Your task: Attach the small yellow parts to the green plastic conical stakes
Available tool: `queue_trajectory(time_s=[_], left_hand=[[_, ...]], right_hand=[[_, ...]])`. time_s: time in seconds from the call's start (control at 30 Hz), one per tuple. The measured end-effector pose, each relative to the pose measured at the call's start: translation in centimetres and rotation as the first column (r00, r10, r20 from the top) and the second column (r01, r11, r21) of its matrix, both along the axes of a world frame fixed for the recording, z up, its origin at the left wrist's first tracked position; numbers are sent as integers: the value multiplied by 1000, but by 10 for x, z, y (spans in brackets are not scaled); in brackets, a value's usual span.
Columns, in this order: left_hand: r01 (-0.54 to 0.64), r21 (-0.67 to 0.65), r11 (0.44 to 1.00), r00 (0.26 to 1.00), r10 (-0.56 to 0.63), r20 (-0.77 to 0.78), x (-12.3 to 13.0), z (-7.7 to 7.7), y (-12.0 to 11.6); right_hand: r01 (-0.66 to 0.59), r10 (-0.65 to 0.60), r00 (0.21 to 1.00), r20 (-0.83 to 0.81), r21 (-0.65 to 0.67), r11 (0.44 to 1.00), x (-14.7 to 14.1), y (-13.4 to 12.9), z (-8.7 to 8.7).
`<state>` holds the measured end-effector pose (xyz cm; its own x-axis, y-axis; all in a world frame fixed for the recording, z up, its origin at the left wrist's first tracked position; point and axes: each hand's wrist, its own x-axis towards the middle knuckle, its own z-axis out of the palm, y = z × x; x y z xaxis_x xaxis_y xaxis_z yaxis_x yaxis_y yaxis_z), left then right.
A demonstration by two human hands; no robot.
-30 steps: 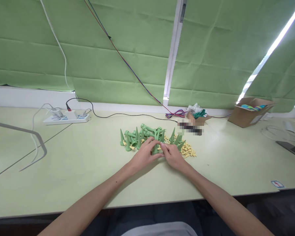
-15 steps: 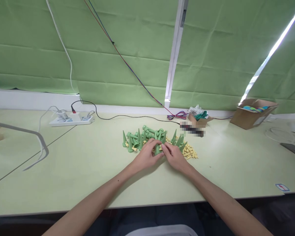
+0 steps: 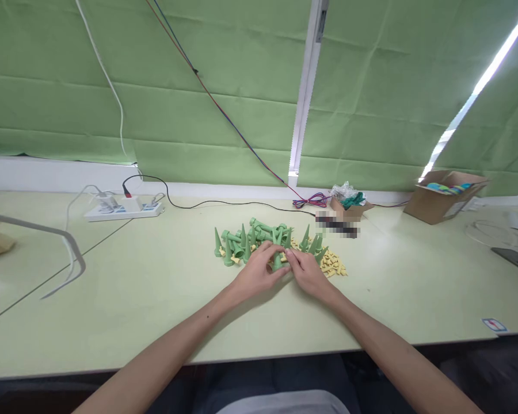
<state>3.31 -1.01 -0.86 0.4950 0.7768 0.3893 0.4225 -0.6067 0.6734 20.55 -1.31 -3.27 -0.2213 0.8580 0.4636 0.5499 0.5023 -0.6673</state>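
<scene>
Green cone (image 3: 277, 260) | between left fingers (image 3: 281, 260), grasped | right fingers (image 3: 287, 254) pinching yellow piece (image 3: 284, 258)

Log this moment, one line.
left hand: curled round green plastic cone | right hand: at its side | small yellow plastic pieces: heaped right

Long pale desk (image 3: 147, 299), seam crossing left part, front edge running across view. Green fabric blinds (image 3: 224, 52) covering most of wall behind desk, horizontal creases. Pale upright window frame (image 3: 304, 92) between blinds. Bright daylight through slanting gap (image 3: 475, 92) at right. White ledge (image 3: 56, 172) low behind desk. Dark space below desk front.
</scene>
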Motion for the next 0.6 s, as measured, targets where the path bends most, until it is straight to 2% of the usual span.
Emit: queue_trajectory(time_s=[0.33, 0.6], left_hand=[[10, -5, 1000, 999, -10, -40, -1, 1, -1], [9, -4, 1000, 999, -9, -43, -1, -2, 0]], right_hand=[[-19, 17, 997, -78, -30, 999, -1, 2, -1], [-58, 30, 986, -165, -164, 985, 0, 5, -4]])
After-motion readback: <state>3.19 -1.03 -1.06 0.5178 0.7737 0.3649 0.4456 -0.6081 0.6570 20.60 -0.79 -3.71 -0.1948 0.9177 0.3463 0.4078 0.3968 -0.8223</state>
